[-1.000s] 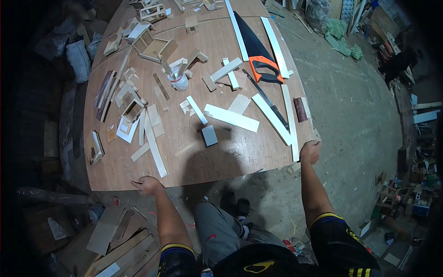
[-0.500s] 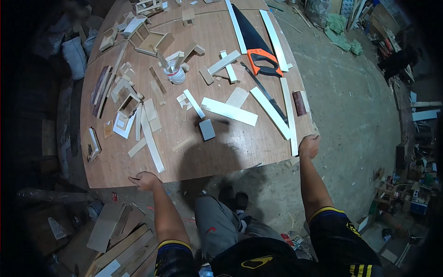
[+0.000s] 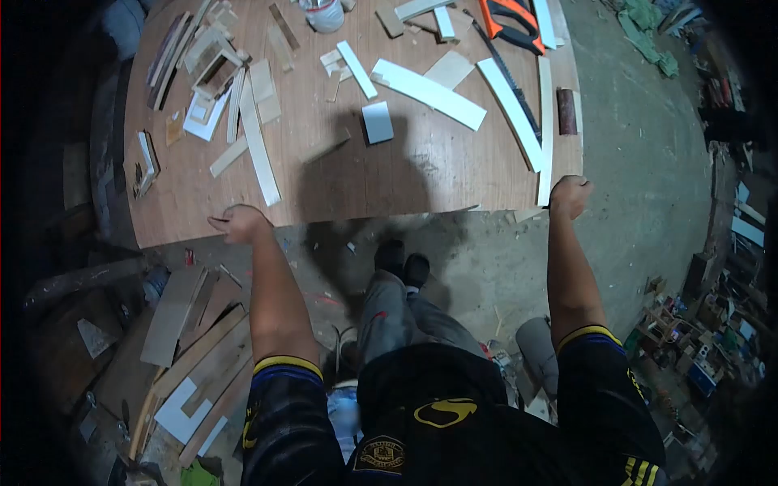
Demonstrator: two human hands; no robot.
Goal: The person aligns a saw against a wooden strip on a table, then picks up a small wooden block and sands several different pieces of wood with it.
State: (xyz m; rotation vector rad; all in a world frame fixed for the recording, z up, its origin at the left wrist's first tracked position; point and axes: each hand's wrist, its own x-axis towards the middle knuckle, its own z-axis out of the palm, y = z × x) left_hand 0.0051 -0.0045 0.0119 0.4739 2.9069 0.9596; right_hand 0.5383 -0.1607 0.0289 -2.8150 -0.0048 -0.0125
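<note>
Both hands are on the near edge of a wooden tabletop [image 3: 389,190]. At the front left, my left hand [image 3: 243,223] has its fingers closed over the edge, near the end of a long pale strip [image 3: 258,150]. My right hand [image 3: 570,197] is closed round the front right corner, beside the lower end of a white strip [image 3: 545,130]. Between them, farther in, lie a small white block [image 3: 378,122] and a wide white strip [image 3: 433,93]. The undersides of both hands are hidden.
An orange-handled saw [image 3: 514,36] and a dark narrow blade [image 3: 510,81] lie at the back right. A small wooden frame [image 3: 217,73] and a white tub [image 3: 324,14] stand farther back. Boards [image 3: 174,316] lean on the floor at lower left.
The view has tilted down toward my body, so the tabletop and its pieces appear higher. Both hands remain at the same places on the edge.
</note>
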